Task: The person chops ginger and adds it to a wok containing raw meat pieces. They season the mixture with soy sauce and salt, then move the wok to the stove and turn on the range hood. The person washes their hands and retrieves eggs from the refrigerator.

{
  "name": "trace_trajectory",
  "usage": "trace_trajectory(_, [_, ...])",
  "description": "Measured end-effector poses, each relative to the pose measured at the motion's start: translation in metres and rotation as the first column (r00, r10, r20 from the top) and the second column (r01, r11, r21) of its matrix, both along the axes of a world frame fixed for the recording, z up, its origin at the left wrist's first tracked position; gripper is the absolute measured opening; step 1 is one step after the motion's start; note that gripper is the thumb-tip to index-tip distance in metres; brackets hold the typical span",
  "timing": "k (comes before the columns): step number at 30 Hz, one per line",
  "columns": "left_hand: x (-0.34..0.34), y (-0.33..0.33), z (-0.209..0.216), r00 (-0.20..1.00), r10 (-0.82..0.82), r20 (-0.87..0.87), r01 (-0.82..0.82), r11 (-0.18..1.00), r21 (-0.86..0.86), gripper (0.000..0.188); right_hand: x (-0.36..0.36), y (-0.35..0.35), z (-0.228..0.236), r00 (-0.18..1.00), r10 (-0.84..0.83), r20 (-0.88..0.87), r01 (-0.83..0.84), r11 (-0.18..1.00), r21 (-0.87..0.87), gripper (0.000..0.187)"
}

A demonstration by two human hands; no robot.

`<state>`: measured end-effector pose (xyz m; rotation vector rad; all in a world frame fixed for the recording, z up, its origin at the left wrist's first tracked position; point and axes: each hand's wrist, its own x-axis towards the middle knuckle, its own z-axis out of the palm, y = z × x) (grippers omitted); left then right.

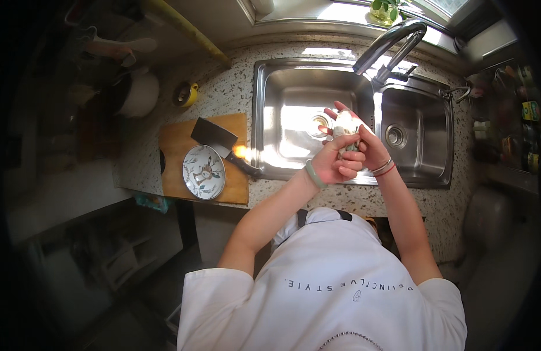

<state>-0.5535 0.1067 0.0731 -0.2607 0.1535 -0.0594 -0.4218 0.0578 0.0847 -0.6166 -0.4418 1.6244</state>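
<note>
Over the divider side of the large left sink basin (288, 82), my two hands meet around a small whitish, bulb-like thing (345, 121). Strong sunlight washes it out, so its kind is unclear; a greenish patch shows lower down. My left hand (339, 161), below a pale green bangle, has its fingers curled in and its thumb against the thing. From behind and the right, my right hand (373, 151) cups it, thumb pressed to it and some fingertips reaching past. Fingers hide much of it.
Left of the sink, a wooden cutting board (238, 190) bears a cleaver (214, 136) and a deer-patterned bowl (204, 172). A yellow cup (193, 94) stands behind it. The faucet (393, 44) arches over the far rim. A smaller basin (419, 111) lies right.
</note>
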Motion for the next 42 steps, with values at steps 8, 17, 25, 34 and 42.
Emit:
trace_trajectory(8, [-0.005, 0.02, 0.011, 0.947, -0.176, -0.27, 0.285, 0.847, 0.449, 0.029, 0.005, 0.037, 0.016, 0.959, 0.22, 0.181, -0.21, 0.975, -0.072, 0.053])
trace_trajectory(17, [0.008, 0.039, -0.032, 0.77, 0.37, -0.52, 0.57, -0.031, 0.821, 0.015, -0.012, 0.076, -0.025, 0.909, 0.081, 0.408, 0.025, 0.968, -0.249, 0.033])
trace_trajectory(25, [0.018, 0.059, -0.049, 0.657, 0.523, -0.543, 0.725, -0.24, 0.645, 0.026, -0.013, 0.101, -0.047, 0.919, -0.084, 0.385, 0.227, 0.911, -0.344, 0.04])
trace_trajectory(34, [0.021, 0.055, -0.097, 0.541, 0.679, -0.496, 0.809, -0.258, 0.529, 0.026, -0.023, 0.105, -0.105, 0.793, -0.327, 0.514, 0.551, 0.745, -0.375, 0.039])
trace_trajectory(42, [-0.003, 0.04, -0.102, 0.545, 0.782, -0.303, 0.508, -0.021, 0.861, 0.04, 0.019, 0.055, -0.101, 0.944, 0.004, 0.329, 0.158, 0.872, -0.464, 0.036])
